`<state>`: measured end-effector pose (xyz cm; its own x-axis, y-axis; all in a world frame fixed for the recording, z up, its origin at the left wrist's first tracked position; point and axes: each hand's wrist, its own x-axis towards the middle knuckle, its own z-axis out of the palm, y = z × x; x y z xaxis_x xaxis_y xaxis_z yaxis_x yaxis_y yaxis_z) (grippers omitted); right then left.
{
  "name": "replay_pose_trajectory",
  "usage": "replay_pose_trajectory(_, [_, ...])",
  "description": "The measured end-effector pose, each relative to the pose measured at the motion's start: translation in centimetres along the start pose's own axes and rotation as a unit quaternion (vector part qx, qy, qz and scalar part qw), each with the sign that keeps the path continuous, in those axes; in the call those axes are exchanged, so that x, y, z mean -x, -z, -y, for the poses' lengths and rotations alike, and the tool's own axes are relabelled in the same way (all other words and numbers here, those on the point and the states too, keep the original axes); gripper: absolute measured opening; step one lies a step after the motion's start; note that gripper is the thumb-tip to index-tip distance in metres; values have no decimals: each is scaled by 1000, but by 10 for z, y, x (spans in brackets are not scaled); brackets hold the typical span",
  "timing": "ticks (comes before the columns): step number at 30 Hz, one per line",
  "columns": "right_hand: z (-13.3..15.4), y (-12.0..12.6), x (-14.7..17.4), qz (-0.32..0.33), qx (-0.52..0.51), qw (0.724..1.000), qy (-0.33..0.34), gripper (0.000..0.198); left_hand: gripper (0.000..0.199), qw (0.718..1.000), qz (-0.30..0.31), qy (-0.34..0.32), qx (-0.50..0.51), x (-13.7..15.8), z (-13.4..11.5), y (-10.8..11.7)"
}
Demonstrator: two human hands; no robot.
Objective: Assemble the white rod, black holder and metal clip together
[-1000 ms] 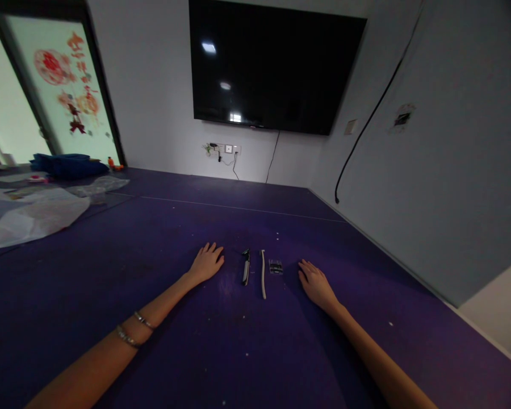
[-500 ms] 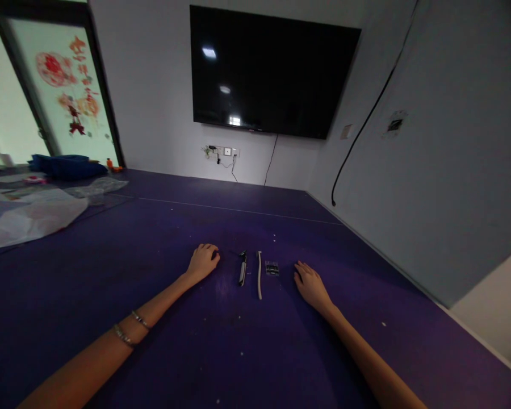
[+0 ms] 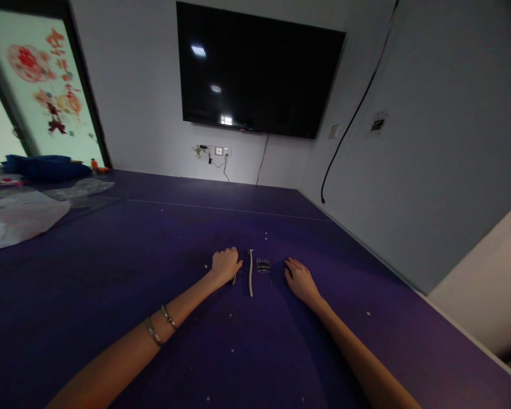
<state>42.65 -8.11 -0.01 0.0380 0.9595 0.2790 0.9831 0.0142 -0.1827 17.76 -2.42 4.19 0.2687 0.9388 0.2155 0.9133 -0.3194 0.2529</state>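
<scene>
My left hand (image 3: pixel 225 265) is closed over a slim black-and-grey handled tool (image 3: pixel 234 280), which rests on the purple surface. Only the tool's near end peeks out below the fingers; its exact kind is hard to make out. Just right of that hand lies a thin white stick-like tool (image 3: pixel 251 276) with a small crosspiece at its far end. Beside it is a small clear packet (image 3: pixel 263 265) with dark contents. My right hand (image 3: pixel 301 280) lies palm down to the right of the packet, fingers extended, holding nothing.
The purple surface (image 3: pixel 187 329) reaches back to a wall with a large screen (image 3: pixel 259 68) and sockets (image 3: pixel 218 151). Clear plastic sheeting (image 3: pixel 29 218) and a blue cloth-like bundle (image 3: pixel 46 167) lie at the left. A black cable (image 3: pixel 349 126) hangs at the right.
My left hand has moved right and closed over the black-and-grey tool, which lay uncovered before. My right hand stays flat on the surface. The view has shifted slightly to the right.
</scene>
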Motion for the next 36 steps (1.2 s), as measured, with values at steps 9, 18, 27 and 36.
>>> replay_pose_trajectory(9, [3,4,1,-9,-13,1000,4,44,33,999,24,2,-27,-3,1,-4])
replay_pose_trajectory(18, [3,5,1,-4,-13,1000,-5,44,26,999,23,17,17,-6,3,-5])
replay_pose_trajectory(27, [2,2,1,-9,-14,1000,3,44,29,927,62,69,364,-18,9,3])
replay_pose_trajectory(36, [-1,1,0,-9,-7,1000,11,45,24,721,34,185,667,-1,23,13])
